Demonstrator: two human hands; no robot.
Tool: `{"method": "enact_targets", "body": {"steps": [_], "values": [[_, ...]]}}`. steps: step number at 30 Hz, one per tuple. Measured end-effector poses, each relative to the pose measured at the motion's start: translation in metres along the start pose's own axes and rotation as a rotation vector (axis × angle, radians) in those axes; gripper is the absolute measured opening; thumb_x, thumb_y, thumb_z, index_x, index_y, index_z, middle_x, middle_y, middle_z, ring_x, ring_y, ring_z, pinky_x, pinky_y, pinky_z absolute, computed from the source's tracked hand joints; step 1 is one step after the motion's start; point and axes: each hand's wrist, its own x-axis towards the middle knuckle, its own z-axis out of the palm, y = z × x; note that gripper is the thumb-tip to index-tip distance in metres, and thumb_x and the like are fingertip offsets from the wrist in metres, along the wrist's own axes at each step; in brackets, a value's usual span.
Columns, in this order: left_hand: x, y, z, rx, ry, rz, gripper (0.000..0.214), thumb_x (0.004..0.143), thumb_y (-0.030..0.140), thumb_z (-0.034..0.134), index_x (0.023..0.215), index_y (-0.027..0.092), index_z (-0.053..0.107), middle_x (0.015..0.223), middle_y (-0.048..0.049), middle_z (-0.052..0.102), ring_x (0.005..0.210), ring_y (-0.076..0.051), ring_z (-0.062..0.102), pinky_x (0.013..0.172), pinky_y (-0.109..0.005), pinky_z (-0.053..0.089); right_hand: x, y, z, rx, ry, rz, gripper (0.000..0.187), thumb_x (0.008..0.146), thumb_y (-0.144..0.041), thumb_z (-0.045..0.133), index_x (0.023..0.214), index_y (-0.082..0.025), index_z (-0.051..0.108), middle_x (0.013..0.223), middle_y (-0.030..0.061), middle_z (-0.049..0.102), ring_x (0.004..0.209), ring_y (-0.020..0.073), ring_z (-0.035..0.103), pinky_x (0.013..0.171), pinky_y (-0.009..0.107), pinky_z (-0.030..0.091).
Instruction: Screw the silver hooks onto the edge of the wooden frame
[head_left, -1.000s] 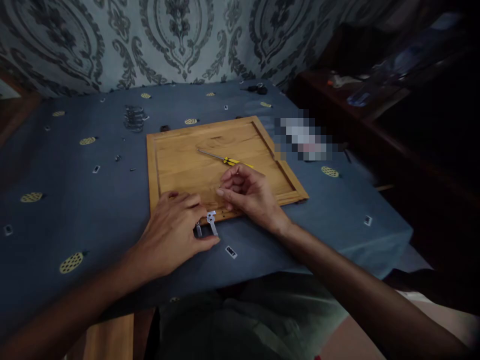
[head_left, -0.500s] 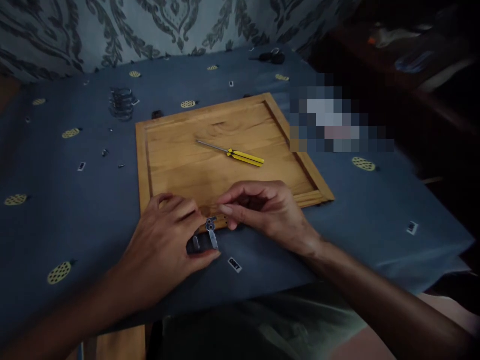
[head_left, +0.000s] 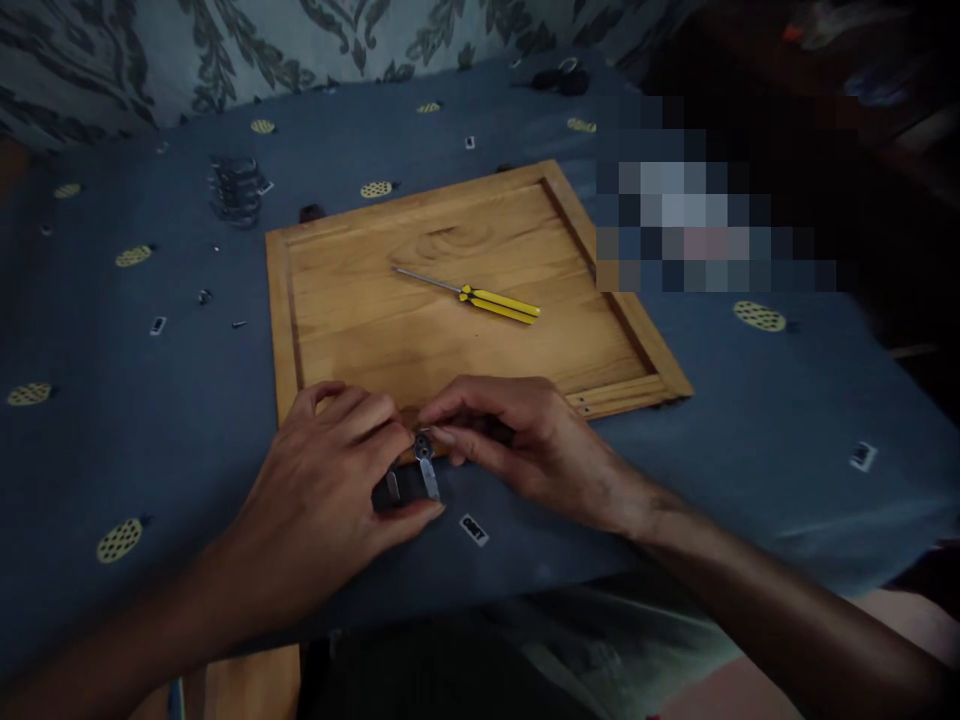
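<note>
A wooden cabinet door panel [head_left: 360,330] lies flat on a blue cloth-covered table. At its near edge my left hand [head_left: 330,500] grips a small metal hinge [head_left: 426,470] between thumb and fingers, holding it against the panel's edge. My right hand [head_left: 517,440] is closed in a pinch right at the top of the hinge; whatever it pinches is too small to make out. A screwdriver [head_left: 480,298] with a yellow and black handle lies loose on the panel, beyond both hands.
A pile of metal hardware [head_left: 236,190] sits at the far left of the blue cloth [head_left: 112,330], with small screws [head_left: 204,296] scattered nearby. A dark object [head_left: 559,78] lies at the far edge. Patterned fabric hangs behind. Dark furniture stands to the right.
My right hand has come down from above the panel to the hinge at the near edge. My left hand has stayed on the hinge. The view has tilted downward.
</note>
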Motion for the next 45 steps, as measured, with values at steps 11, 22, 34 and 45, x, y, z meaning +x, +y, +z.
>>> {"method": "enact_targets", "body": {"steps": [11, 22, 34, 45], "values": [[0.0017, 0.0010, -0.0010, -0.004, 0.021, 0.016, 0.019, 0.089, 0.038, 0.078, 0.089, 0.020, 0.071, 0.090, -0.0022, 0.070, 0.090, -0.026, 0.067, 0.090, -0.050, 0.050, 0.0018, 0.0048, -0.0004, -0.334, -0.121, -0.129, 0.014, 0.107, -0.022, 0.055, 0.099, -0.020, 0.066, 0.092, 0.0016, 0.071, 0.080, 0.0134, 0.067, 0.072, 0.026, 0.048], [0.0005, -0.0009, 0.0025, -0.031, 0.078, 0.029, 0.023, 0.083, 0.036, 0.085, 0.089, 0.017, 0.072, 0.092, -0.0044, 0.072, 0.090, -0.027, 0.069, 0.092, -0.052, 0.052, 0.0048, 0.0048, 0.0017, -0.429, -0.132, -0.196, 0.015, 0.107, -0.020, 0.053, 0.095, -0.019, 0.062, 0.086, 0.0013, 0.064, 0.075, 0.0129, 0.061, 0.067, 0.025, 0.046], [0.0030, 0.0022, -0.0015, -0.062, -0.056, -0.057, 0.024, 0.085, 0.040, 0.084, 0.090, 0.018, 0.074, 0.099, -0.0050, 0.073, 0.098, -0.028, 0.068, 0.098, -0.053, 0.047, 0.0039, -0.0029, 0.0000, -0.576, -0.192, -0.173, 0.021, 0.109, -0.023, 0.049, 0.095, -0.018, 0.063, 0.087, 0.0029, 0.064, 0.072, 0.0134, 0.063, 0.065, 0.026, 0.049], [0.0042, 0.0016, 0.0030, -0.067, -0.038, -0.089, 0.026, 0.082, 0.042, 0.085, 0.092, 0.019, 0.076, 0.095, -0.0057, 0.072, 0.098, -0.030, 0.069, 0.096, -0.053, 0.049, 0.0020, -0.0022, 0.0044, -0.506, -0.105, -0.214, 0.013, 0.105, -0.021, 0.056, 0.099, -0.020, 0.068, 0.085, 0.0013, 0.071, 0.073, 0.0133, 0.068, 0.068, 0.024, 0.053]]}}
